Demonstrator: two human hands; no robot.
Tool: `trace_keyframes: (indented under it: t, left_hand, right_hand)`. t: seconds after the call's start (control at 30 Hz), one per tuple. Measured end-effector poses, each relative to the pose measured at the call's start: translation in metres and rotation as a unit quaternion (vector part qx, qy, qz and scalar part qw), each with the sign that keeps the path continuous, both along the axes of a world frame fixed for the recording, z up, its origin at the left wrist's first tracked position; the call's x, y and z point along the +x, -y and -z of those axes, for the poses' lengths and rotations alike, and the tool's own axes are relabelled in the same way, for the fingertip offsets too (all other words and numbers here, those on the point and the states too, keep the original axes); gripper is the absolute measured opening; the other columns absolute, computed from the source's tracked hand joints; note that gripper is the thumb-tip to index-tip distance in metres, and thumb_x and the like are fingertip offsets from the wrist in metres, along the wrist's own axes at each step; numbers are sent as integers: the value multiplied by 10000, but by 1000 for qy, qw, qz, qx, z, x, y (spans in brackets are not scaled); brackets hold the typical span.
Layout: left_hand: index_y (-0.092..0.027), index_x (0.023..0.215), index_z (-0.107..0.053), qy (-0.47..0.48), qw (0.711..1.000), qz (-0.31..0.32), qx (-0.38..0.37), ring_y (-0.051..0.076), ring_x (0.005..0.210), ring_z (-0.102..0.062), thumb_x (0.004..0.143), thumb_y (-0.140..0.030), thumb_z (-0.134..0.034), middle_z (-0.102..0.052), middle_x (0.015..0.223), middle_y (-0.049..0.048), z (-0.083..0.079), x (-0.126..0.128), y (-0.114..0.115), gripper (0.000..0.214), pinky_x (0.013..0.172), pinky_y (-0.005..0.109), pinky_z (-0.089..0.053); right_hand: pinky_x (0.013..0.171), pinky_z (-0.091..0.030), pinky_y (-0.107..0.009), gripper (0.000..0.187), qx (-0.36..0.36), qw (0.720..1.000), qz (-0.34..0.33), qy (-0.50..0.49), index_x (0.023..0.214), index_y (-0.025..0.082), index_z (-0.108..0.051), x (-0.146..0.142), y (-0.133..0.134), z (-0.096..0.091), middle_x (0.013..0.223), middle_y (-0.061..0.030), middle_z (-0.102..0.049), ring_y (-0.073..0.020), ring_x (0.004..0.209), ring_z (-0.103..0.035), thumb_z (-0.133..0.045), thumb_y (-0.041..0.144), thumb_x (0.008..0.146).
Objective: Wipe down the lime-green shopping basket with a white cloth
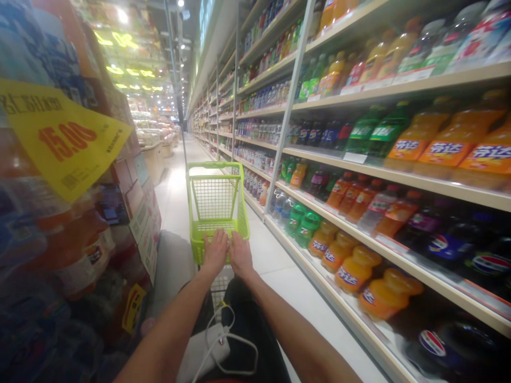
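Note:
A small lime-green shopping cart stands in front of me in the aisle, its mesh basket showing. My left hand lies over the cart's near edge, fingers closed over it. Close beside it, almost touching, my right hand grips the same edge. Both hands hide the handle under them, and the fingertips are partly out of sight. Below my forearms, a white box-shaped device with a looped white cable hangs before my dark trousers.
Long drink shelves line the right side, with orange soda bottles on the low shelf. At left, close by, rise stacked drink packs with a yellow price sign. A pale tiled floor runs ahead between them.

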State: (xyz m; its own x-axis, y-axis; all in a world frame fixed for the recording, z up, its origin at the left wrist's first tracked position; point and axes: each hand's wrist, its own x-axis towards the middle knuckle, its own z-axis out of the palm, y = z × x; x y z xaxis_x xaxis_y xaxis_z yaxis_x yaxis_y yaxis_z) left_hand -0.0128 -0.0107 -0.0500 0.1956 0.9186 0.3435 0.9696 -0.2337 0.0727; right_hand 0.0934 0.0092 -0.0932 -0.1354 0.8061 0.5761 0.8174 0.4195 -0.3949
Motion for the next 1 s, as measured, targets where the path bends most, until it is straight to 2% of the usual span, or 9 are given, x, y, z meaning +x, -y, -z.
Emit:
trace_keyframes:
  t: [0.1, 0.23, 0.37, 0.47, 0.53, 0.6, 0.8, 0.9, 1.0]
  left_hand:
    - [-210, 1306, -395, -2, 1000, 12, -7, 228, 1331, -268, 889, -240, -276, -354, 1429, 77, 3, 2, -3, 436, 1079, 584, -85]
    - [-253, 1289, -420, 2, 1000, 19, -10, 222, 1221, -432, 883, -196, -279, -469, 1349, 66, 3, -7, -7, 434, 1084, 586, -29]
    - [-272, 1255, -462, -17, 999, 34, 11, 214, 1226, -431, 884, -178, -277, -480, 1342, 51, 2, -42, -5, 426, 1086, 573, 29]
    - [-287, 1263, -453, -18, 999, -11, 27, 215, 1262, -392, 880, -159, -267, -444, 1373, 37, 2, -72, 0, 444, 1077, 590, 18]
    - [-293, 1268, -445, -19, 999, -35, 29, 215, 1271, -383, 881, -150, -261, -429, 1383, 27, 2, -81, 3, 452, 1071, 599, 13]
    - [-287, 1272, -443, -21, 999, -33, 29, 215, 1280, -372, 886, -152, -256, -416, 1391, 19, 3, -78, 4, 449, 1075, 586, 12]
    - [-293, 1287, -428, -21, 999, 32, 34, 199, 1316, -312, 900, -179, -255, -370, 1416, 8, 10, -48, 2, 439, 1092, 544, 18]
    - [-294, 1289, -418, -23, 999, 26, 30, 192, 1308, -325, 896, -147, -248, -369, 1416, -2, 11, -64, 1, 453, 1081, 555, 52]
    - [-288, 1293, -410, -24, 999, -15, 29, 196, 1299, -342, 888, -129, -241, -366, 1418, 17, 8, -85, 3, 467, 1068, 584, 47]
  right_hand:
    - [1033, -259, -429, 479, 7, 1000, -1, 16, 1289, 85, -425, 3, 0, 3, 1304, -155, -492, -219, 1244, -395, -344, 131, 819]
    - [1049, -213, -438, 534, -2, 999, -3, 40, 1291, 97, -423, 9, 2, 1, 1307, -142, -494, -205, 1244, -395, -359, 72, 762]
    - [1057, -144, -497, 567, -38, 995, -37, 85, 1291, 122, -433, 13, 6, -2, 1364, -122, -435, -235, 1297, -319, -407, 68, 727]
    - [1052, -134, -517, 586, -61, 994, -32, 89, 1304, 139, -421, 11, 10, -4, 1392, -116, -398, -243, 1315, -283, -419, 70, 722]
    - [1052, -142, -512, 599, -65, 994, -28, 87, 1312, 143, -411, 7, 11, -4, 1399, -116, -387, -240, 1321, -271, -421, 66, 718]
    - [1046, -169, -504, 607, -58, 995, -25, 83, 1313, 133, -410, 3, 12, -3, 1395, -127, -390, -244, 1323, -264, -427, 59, 711]
    - [1029, -221, -487, 610, -41, 995, -18, 88, 1301, 111, -422, 5, 12, 1, 1379, -147, -406, -262, 1315, -274, -436, 49, 694]
    - [1038, -203, -487, 609, -46, 993, -25, 104, 1299, 109, -423, 9, 11, 0, 1385, -136, -402, -261, 1318, -269, -432, 49, 693]
    - [1044, -193, -488, 619, -51, 994, -21, 98, 1309, 106, -409, 8, 11, 0, 1397, -129, -386, -263, 1324, -255, -431, 54, 693]
